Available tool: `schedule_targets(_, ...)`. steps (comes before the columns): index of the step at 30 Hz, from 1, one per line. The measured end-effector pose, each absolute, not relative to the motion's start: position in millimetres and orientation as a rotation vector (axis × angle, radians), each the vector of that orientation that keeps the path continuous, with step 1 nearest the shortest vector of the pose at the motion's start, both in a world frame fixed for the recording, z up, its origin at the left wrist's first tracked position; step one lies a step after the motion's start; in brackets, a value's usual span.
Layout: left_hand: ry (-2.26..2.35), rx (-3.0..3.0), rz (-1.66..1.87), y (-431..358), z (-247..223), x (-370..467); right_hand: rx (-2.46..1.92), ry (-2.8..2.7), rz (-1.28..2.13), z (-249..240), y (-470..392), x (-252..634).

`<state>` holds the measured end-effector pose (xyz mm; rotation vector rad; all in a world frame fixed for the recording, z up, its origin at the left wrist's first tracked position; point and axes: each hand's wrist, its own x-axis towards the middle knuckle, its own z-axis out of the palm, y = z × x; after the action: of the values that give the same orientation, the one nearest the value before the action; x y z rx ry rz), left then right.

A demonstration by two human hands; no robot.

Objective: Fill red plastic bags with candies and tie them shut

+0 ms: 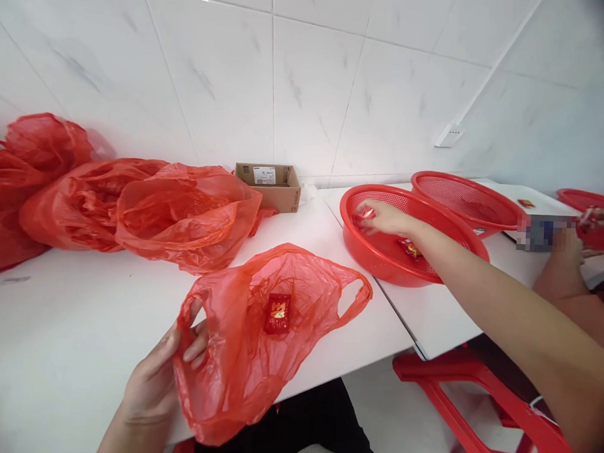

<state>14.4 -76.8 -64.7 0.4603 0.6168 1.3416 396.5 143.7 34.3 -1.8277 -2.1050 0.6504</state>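
My left hand (pixel 163 371) gripped the red bag (pixel 262 331) on the near bench (pixel 77 323); its packet (pixel 277 313) showed unreadable gold writing. My right hand (pixel 382 217) pinched a blurred wrapper (pixel 365 214) inside the basket (pixel 381 257).

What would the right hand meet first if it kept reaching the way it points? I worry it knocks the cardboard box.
Probably the small red packet at the fingertips of the right hand, then the far-left wall of the red basket. The cardboard box lies beyond; depth is unclear.
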Motion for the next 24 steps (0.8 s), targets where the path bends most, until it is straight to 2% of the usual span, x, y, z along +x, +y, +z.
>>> schedule_targets(4, 0.652, 0.407, 1.273, -77.3, -57.8, 16.5, -1.288, -1.677, 1.271, 70.5, 124.6, 389.8)
schedule_targets(7, 0.636, 0.366, 1.272, -76.7, -55.6, 17.7, -1.055, -1.608, 1.588, 84.2, 95.7, 366.7)
schedule_targets(12, 0.600, 0.407, 1.323, -74.4, -63.6, 16.3, -0.857, -1.872, 1.939, 56.5, 52.2, 304.7)
schedule_targets(16, 0.576, 0.427, 1.407, -74.2, -71.2, 12.3, -0.935, -2.076, 1.633, 31.2, 42.1, 270.2)
schedule_targets(20, 0.501, 0.424, 1.389, -75.7, -74.3, 9.3, -1.022, -1.998, 1.326, 50.1, 56.0, 288.1)
schedule_targets(24, 0.384, 0.468, 1.360, -77.6, -74.6, 7.4, -1.406, -2.144, 0.647, 65.9, 84.6, 350.5)
